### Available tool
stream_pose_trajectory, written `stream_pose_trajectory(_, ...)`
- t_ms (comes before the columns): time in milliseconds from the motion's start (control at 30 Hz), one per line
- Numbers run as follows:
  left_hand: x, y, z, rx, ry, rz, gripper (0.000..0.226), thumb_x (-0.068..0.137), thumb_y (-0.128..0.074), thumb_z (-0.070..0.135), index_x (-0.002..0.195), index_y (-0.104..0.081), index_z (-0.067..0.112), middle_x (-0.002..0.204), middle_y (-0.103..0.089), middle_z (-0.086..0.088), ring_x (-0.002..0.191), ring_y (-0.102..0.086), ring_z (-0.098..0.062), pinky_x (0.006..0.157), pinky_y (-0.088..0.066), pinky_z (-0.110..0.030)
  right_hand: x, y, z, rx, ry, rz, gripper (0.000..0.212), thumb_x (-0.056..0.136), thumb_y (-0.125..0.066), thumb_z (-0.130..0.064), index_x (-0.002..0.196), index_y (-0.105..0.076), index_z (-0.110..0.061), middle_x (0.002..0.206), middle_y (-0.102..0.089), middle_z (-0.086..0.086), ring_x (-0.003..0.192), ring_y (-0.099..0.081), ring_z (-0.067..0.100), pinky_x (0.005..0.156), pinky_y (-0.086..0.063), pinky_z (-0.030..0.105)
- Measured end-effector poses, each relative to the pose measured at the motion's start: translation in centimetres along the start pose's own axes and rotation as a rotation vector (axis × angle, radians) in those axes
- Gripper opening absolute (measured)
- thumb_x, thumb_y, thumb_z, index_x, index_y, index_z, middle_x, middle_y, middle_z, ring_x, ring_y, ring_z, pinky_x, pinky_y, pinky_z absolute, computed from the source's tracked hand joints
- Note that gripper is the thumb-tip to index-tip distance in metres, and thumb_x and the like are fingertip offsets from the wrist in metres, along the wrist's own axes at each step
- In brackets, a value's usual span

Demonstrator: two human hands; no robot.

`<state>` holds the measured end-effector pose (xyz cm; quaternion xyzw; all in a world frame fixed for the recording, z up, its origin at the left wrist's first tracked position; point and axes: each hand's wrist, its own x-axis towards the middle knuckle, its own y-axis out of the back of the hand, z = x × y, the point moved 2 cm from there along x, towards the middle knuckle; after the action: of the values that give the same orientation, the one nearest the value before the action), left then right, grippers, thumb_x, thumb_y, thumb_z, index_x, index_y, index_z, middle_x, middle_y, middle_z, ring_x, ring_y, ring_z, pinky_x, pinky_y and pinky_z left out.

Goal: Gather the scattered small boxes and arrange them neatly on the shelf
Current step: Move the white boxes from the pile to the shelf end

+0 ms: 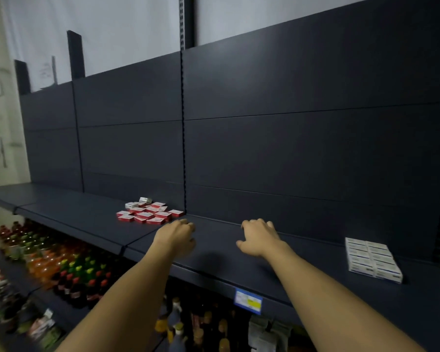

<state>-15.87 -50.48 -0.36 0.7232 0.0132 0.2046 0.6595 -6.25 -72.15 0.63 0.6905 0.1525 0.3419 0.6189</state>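
Dark shelf (239, 252) bears scattered red boxes (148, 212), possibly white-labelled, against matching panels (290, 148).

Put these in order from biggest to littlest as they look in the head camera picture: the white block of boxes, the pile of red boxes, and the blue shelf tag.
1. pile of red boxes and white block of boxes: look about alike; the white block is nearer, so unsure.
2. blue shelf tag: smallest.

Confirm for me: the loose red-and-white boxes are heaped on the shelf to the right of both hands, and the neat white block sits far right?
Not quite. The head view shows the loose red-and-white boxes heaped to the left, just beyond the left hand, not right of both hands. The neat white block does sit far right on the shelf, past the right hand.
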Motion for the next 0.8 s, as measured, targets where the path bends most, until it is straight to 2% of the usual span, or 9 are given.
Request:
stream_pose_trajectory(333,-0.7,-0.5,-11.0,0.035,0.012,0.036,0.041,0.096,-0.051,0.035,0.134,-0.057,0.021,0.13,-0.057,-0.004,0.112,-0.059,-0.027,0.086,-0.052,-0.037,4.1,-1.6,-10.0,-0.02,0.035,0.008,0.05,0.093,-0.056,-0.043,0.131,-0.053,-0.012,0.128,-0.058,0.007,0.123,-0.047,0.028,0.104,-0.034,0.044)
stream_pose_trajectory(533,-0.4,-1.2,-15.0,0.052,0.019,0.024,0.037,0.096,-0.053,0.033,0.13,-0.058,0.02,0.124,-0.056,-0.003,0.108,-0.059,-0.025,0.079,-0.049,-0.034,6.1,-2.5,-13.2,-0.015,0.048,0.009,0.05,0.093,-0.056,-0.043,0.132,-0.052,-0.011,0.131,-0.057,0.007,0.125,-0.047,0.028,0.105,-0.034,0.044)
stream_pose_trajectory(800,2.2,-2.6,-18.0,0.086,-0.013,0.037,0.037,0.095,-0.053,0.034,0.128,-0.06,0.018,0.126,-0.058,-0.005,0.108,-0.06,-0.026,0.087,-0.055,-0.041,10.8,-4.5,-16.4,0.005,0.071,-0.002,0.052,0.093,-0.058,-0.043,0.134,-0.051,-0.011,0.132,-0.056,0.007,0.125,-0.047,0.028,0.105,-0.033,0.044)
